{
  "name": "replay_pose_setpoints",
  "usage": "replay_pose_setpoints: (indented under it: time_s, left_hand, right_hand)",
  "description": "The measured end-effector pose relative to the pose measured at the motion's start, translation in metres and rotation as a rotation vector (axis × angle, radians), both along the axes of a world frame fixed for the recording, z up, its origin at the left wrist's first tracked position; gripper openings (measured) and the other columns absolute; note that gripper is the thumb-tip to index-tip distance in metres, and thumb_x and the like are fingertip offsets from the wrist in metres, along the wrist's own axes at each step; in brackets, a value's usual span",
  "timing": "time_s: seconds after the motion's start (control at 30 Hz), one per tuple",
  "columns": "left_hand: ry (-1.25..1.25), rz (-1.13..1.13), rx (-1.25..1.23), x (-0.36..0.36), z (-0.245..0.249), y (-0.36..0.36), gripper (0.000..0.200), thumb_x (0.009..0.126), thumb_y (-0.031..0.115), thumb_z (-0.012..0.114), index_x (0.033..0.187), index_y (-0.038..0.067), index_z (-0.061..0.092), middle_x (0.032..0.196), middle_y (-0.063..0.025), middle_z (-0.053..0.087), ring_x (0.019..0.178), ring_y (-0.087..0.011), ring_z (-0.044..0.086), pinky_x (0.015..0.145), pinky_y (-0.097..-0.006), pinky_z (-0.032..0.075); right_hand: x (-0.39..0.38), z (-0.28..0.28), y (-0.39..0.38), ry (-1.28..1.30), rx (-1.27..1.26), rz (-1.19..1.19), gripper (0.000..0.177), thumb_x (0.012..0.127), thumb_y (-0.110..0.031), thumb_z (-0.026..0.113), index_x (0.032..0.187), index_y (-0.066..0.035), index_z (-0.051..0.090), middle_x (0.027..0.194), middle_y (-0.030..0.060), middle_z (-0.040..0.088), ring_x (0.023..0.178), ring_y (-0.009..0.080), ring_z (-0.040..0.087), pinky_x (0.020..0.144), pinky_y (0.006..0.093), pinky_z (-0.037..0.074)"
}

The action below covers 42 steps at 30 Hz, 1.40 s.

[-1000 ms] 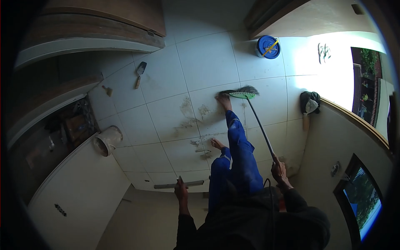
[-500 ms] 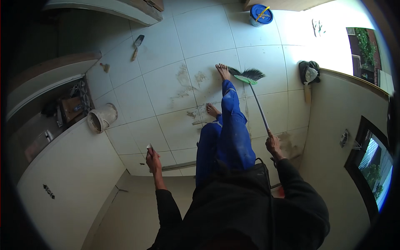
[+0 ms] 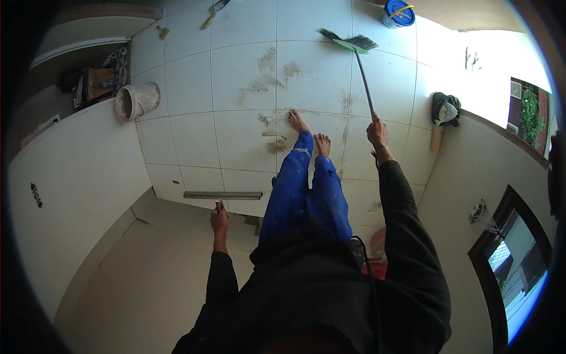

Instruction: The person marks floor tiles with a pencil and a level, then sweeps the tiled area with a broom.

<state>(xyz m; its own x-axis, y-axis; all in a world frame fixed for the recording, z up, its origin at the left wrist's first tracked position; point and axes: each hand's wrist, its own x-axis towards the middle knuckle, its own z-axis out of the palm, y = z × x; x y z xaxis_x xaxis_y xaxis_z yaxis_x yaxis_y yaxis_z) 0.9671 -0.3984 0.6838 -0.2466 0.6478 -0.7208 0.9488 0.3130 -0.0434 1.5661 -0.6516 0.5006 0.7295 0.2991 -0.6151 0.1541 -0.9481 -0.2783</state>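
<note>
My right hand (image 3: 379, 138) is wrapped round the grey handle of a broom (image 3: 365, 82). Its green head with dark bristles (image 3: 356, 43) rests on the tiled floor, beyond my bare feet. Closed at the lower left, my left hand (image 3: 219, 220) grips a small tool (image 3: 219, 205) with a pale tip; its kind cannot be made out. Just past that hand lies a long metal bar (image 3: 223, 195) on the tiles. Smeared brown dirt (image 3: 266, 71) marks the floor between the broom head and my feet.
A dirty white bucket (image 3: 138, 101) lies on its side by the left wall. A trowel (image 3: 216, 13) is on the floor farther off. At the back stands a blue-lidded pail (image 3: 398, 14). A black bag (image 3: 445, 109) sits against the right wall, near the bright doorway.
My feet have stepped back from the dirt marks and the broom head. The broom head has moved farther forward, closer to the pail. Both hands keep their hold, and the view has shifted.
</note>
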Motion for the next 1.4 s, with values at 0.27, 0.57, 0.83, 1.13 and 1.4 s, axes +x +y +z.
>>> replay_pose_setpoints:
  time_s: [0.27,0.57,0.83,1.13,1.4]
  left_hand:
    - [-0.146,0.200,0.248,-0.052,0.015,-0.125,0.029,0.095,0.026,0.056,0.095,-0.001,0.065,0.075,-0.0128,0.067,0.074,-0.0291,0.068,0.073,-0.0439,0.051]
    - [-0.186,0.202,0.254,-0.093,-0.019,-0.236,0.034,0.093,0.034,0.050,0.099,0.004,0.065,0.084,-0.0160,0.068,0.078,-0.0305,0.067,0.074,-0.0418,0.050]
    - [-0.132,0.241,0.121,-0.086,0.007,-0.095,0.039,0.101,0.034,0.046,0.101,-0.001,0.063,0.083,-0.0182,0.066,0.080,-0.0372,0.067,0.074,-0.0487,0.049]
    - [-0.134,0.381,0.099,-0.310,-0.016,-0.044,0.050,0.106,0.042,0.042,0.094,-0.002,0.065,0.078,-0.0162,0.065,0.071,-0.0303,0.066,0.068,-0.0460,0.050]
    - [-0.159,0.580,-0.030,-0.448,-0.042,0.002,0.057,0.107,0.047,0.040,0.087,-0.001,0.064,0.075,-0.0139,0.065,0.071,-0.0262,0.065,0.068,-0.0420,0.050]
  right_hand:
    - [-0.171,0.087,-0.249,0.205,-0.167,0.173,0.058,0.095,-0.011,0.049,0.153,-0.016,0.044,0.101,0.0294,0.069,0.091,0.0489,0.067,0.080,0.0554,0.052]
    - [-0.145,0.136,-0.119,0.068,0.108,0.266,0.057,0.095,-0.005,0.052,0.150,-0.017,0.043,0.064,0.0223,0.057,0.055,0.0370,0.060,0.057,0.0518,0.042]
    - [-0.124,-0.029,0.263,-0.094,0.231,0.441,0.053,0.096,-0.011,0.050,0.148,-0.021,0.049,0.124,0.0239,0.067,0.109,0.0477,0.066,0.091,0.0567,0.054]
    - [-0.263,-0.050,0.129,-0.006,-0.181,0.585,0.057,0.100,-0.015,0.050,0.155,-0.025,0.041,0.102,0.0255,0.070,0.089,0.0442,0.069,0.076,0.0582,0.053]
    - [-0.440,0.148,0.042,-0.098,0.063,0.444,0.049,0.103,-0.013,0.050,0.151,-0.013,0.045,0.109,0.0191,0.073,0.084,0.0357,0.073,0.070,0.0446,0.057]
